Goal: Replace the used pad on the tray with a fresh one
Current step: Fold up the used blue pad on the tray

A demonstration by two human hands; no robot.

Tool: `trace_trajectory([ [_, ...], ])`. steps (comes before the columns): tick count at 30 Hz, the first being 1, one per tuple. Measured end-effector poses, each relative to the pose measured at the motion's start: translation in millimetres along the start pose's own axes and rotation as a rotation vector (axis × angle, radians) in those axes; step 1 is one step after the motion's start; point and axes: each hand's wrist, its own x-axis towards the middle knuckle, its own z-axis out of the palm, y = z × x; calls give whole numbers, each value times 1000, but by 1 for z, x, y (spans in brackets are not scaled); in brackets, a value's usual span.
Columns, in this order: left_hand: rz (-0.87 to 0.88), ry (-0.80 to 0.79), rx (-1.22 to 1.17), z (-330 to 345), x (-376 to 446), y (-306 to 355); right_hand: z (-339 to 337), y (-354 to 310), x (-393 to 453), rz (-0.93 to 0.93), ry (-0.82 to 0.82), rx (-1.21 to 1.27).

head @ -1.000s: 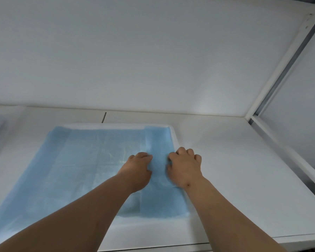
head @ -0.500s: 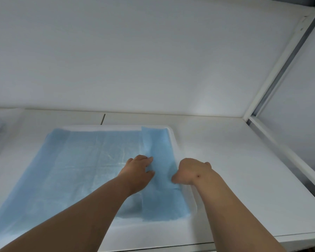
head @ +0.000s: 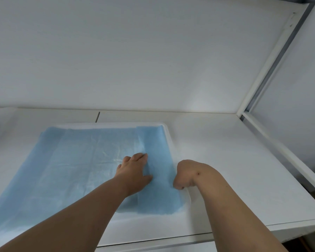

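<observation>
The white bench (head: pixel 225 160) carries a shallow white tray (head: pixel 168 140), and a blue pad (head: pixel 84 170) lies spread across the tray, covering most of its floor with a folded strip along the right side. Nothing here shows whether this pad is the used one or the fresh one; it looks clean and flat, so the step in hand is probably fitting a fresh pad, tucking its right edge down inside the tray wall.

The left hand (head: pixel 135 171) lies flat on the pad near the fold, fingers straight and together, pressing the sheet down. The right hand (head: pixel 183 176) is bent at the wrist over the tray's right rim, its fingers curled at the pad's edge; whether they pinch the pad or the rim I cannot tell, as the fingers are hidden under the hand.

The next move likely calls for sliding the right hand along that rim to seat the edge evenly, while the left hand pins the sheet so it does not bunch or drag sideways.
</observation>
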Motion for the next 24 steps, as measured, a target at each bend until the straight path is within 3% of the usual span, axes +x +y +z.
trace_trajectory([
  [5,-13,8,-1,1,-4,-1,-1,5,-2,-8,-31,146],
  [10,-11,48,-22,1,-9,2,3,8,6,-19,-78,32],
  [14,-36,116,106,2,-13,5,0,-1,5,-1,210,28],
  [17,-55,84,190,6,-15,5,4,-17,7,-108,415,6],
  [22,-99,38,263,6,-16,-4,24,-30,26,-193,376,-135],
  [24,-117,42,262,2,-16,-10,25,-34,29,-205,492,-95],
])
